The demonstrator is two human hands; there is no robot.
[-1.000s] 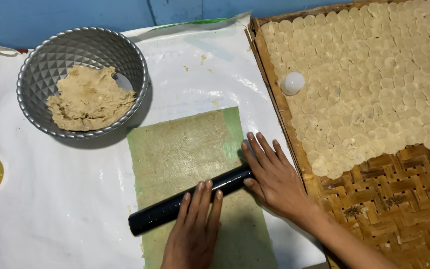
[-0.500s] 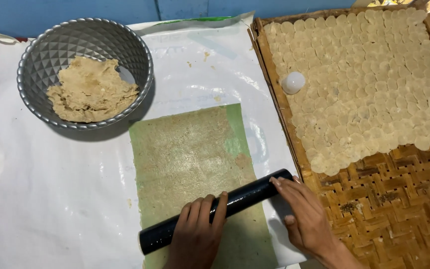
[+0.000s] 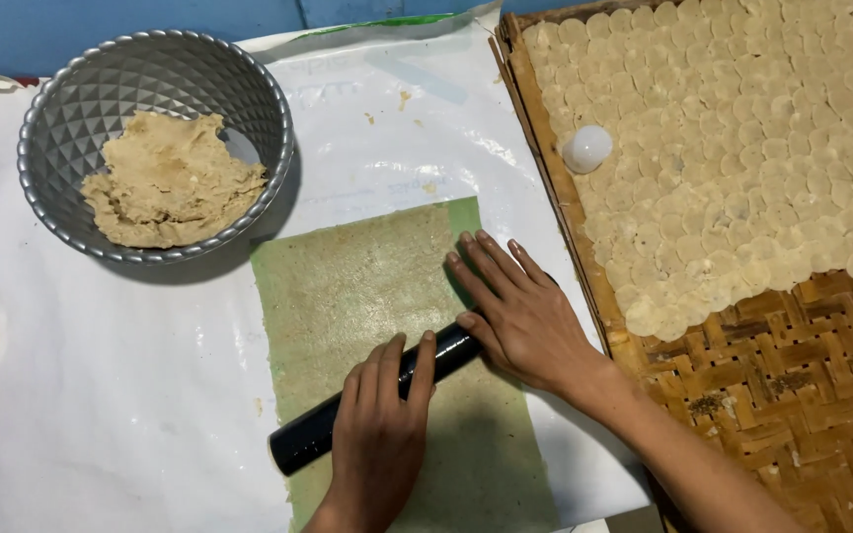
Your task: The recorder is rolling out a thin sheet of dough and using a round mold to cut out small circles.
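A black rolling pin (image 3: 313, 436) lies slantwise across a thin sheet of dough on green plastic (image 3: 357, 286). My left hand (image 3: 379, 434) presses flat on the pin's middle, fingers stretched forward. Over the pin's right end rests my right hand (image 3: 517, 314), palm down with its fingers spread toward the far side of the sheet. Neither hand grips the pin; both lie open on top of it.
A faceted metal bowl (image 3: 61, 128) holding a lump of tan dough (image 3: 170, 178) stands at the back left. A woven bamboo tray (image 3: 782, 395) on the right carries several small round dough discs (image 3: 742, 148) and a small white round cutter (image 3: 586, 148). White plastic sheeting (image 3: 101, 395) covers the table.
Both hands pushed the rolling pin forward, away from me, after drawing it back toward me half a second ago. The pin now sits farther up the dough sheet.
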